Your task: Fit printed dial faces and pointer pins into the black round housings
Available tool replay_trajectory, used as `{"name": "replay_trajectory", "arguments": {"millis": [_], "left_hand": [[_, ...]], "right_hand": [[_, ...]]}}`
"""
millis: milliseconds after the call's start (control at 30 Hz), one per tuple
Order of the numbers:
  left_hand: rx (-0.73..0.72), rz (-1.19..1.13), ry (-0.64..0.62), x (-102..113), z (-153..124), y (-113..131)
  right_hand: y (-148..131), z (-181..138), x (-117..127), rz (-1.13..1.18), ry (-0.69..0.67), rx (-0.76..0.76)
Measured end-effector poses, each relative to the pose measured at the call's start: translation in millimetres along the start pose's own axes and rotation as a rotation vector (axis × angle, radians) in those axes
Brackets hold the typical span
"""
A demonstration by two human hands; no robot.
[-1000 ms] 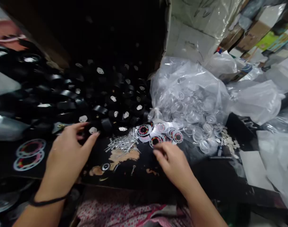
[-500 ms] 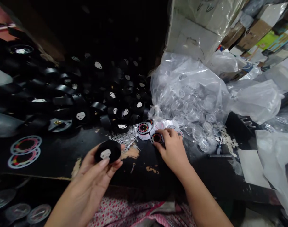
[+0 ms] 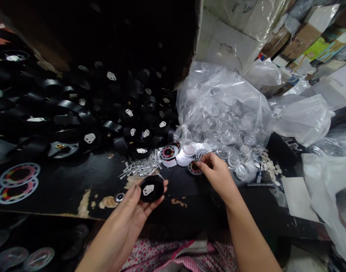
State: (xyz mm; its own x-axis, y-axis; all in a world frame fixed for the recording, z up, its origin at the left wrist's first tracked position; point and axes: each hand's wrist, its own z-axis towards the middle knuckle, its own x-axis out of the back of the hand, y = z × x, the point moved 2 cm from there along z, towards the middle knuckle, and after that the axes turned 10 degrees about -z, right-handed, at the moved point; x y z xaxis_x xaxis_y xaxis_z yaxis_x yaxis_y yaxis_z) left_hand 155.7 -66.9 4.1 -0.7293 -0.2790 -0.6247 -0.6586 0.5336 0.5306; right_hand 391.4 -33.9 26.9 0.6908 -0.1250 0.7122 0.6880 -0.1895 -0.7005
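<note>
My left hand [image 3: 127, 221] is closed around the rim of a black round gauge case [image 3: 158, 189], its hollow side facing up. A small white plate with holes [image 3: 148, 190] lies inside the case. My right hand [image 3: 218, 175] pinches the edge of a printed dial disc [image 3: 193, 169] between thumb and forefinger, low over the bench. Beside it, more dial discs [image 3: 168, 152] lie loosely overlapped. A heap of thin white pointers [image 3: 143, 165] is spread behind the case. Left of my left thumb sits a small round metal-centred part [image 3: 120, 197].
Many black cases [image 3: 87, 117] are piled at the back left. A clear bag [image 3: 218, 79] of transparent lids stands at the back right. Two dial discs [image 3: 18, 174] overlap on the left bench. A screwdriver [image 3: 259, 174] and small white plates [image 3: 270, 166] lie at right.
My left hand has moved right with the case, bringing the small round part into view. My right hand has drawn the dial disc slightly right, away from the other discs.
</note>
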Motion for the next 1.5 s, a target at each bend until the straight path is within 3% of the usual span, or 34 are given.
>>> {"name": "replay_trajectory", "arguments": {"millis": [233,300,433,567,733,867,967,1133,1367,1500], "left_hand": [[-0.037,0.015,-0.04,-5,-2,0],[-0.06,0.005,-0.066,-8,-3,-1],[-0.129,-0.029,-0.096,-10,-4,-6],[-0.16,-0.083,-0.096,-10,-5,-6],[-0.118,-0.065,-0.068,-18,-7,-2],[0.008,-0.006,-0.055,-21,-9,-10],[0.0,0.088,-0.062,-15,-8,-15],[0.022,0.153,-0.142,-7,-4,-16],[-0.014,0.208,-0.155,-7,-4,-16],[-0.033,0.305,-0.122,1,-4,-12]], "right_hand": [[-16,-6,15,-0.062,0.131,0.209],[-29,-18,7,-0.003,0.038,0.215],[-47,-40,-20,0.252,-0.31,0.002],[-45,-46,-32,0.541,-0.333,-0.178],[-50,-50,-19,0.366,-0.08,0.005],[-67,-56,-18,0.2,-0.061,0.184],[-69,-56,-21,0.157,-0.066,0.108],[-60,-53,-24,0.308,-0.191,-0.054],[-55,-53,-25,0.154,-0.194,-0.054],[-52,-61,-29,0.136,-0.264,-0.038]]}}
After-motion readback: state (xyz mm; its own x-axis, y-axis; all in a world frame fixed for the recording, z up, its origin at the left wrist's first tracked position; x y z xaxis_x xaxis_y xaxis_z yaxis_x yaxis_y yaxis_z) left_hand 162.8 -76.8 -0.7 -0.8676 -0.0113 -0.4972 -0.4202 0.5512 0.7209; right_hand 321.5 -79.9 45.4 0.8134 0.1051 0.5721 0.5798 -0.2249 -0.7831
